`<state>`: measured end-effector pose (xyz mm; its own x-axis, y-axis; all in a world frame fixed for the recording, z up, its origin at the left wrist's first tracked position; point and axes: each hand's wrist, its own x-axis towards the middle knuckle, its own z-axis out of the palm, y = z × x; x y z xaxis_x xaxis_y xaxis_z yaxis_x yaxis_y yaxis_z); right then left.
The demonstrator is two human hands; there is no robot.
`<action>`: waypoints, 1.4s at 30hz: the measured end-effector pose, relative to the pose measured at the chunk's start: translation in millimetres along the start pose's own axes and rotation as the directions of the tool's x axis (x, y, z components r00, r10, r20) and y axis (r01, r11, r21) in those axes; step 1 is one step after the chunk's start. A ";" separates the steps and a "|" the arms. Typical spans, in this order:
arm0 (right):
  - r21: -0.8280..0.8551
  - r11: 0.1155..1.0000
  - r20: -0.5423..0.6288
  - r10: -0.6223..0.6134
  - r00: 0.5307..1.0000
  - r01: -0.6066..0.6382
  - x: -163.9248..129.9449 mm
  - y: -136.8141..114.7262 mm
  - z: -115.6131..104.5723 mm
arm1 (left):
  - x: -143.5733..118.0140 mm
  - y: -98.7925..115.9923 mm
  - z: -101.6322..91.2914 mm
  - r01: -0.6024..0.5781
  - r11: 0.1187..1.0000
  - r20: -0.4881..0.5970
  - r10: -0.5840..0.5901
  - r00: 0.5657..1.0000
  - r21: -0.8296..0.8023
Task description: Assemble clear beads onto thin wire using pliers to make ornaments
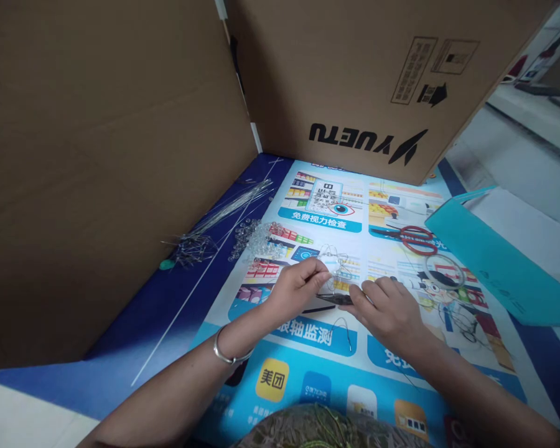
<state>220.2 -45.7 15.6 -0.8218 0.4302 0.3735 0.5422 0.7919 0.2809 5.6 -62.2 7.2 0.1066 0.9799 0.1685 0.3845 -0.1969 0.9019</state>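
Observation:
In the head view my left hand is closed in a pinch on a thin wire piece with fine loops and what look like clear beads. My right hand is wrapped around dark pliers, whose narrow jaws point left, just under my left fingertips. Most of the pliers' handles are hidden in the palm. Whether the jaws touch the wire cannot be made out. A short bent wire lies on the printed sheet below the hands. Beyond my left hand is a spread pile of clear beads.
Red-handled scissors and a ring-shaped roll lie to the right, near a turquoise folder. Loose wire coils sit below them. Straight wires and a wire tangle lie left. Cardboard walls stand behind.

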 end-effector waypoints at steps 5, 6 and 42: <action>0.022 0.999 0.026 0.040 0.999 -0.040 -0.9 -3.4 -0.9 | -1.7 2.9 -2.8 -0.083 0.996 -0.017 0.084 0.996 0.036; 0.027 0.999 0.031 0.046 0.998 -0.047 -0.8 -3.9 -1.1 | -1.9 3.4 -3.4 -0.098 0.994 -0.017 0.099 0.995 0.042; -0.005 1.000 -0.128 -0.007 0.992 0.006 -6.4 1.8 11.3 | 1.8 -3.8 -7.7 -0.205 0.979 0.113 0.201 0.973 0.020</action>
<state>224.5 -42.1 3.8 -0.7961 0.3658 0.4820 0.5381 0.7923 0.2876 -2.8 -59.4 7.1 0.2846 0.9103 0.3006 0.3724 -0.3939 0.8403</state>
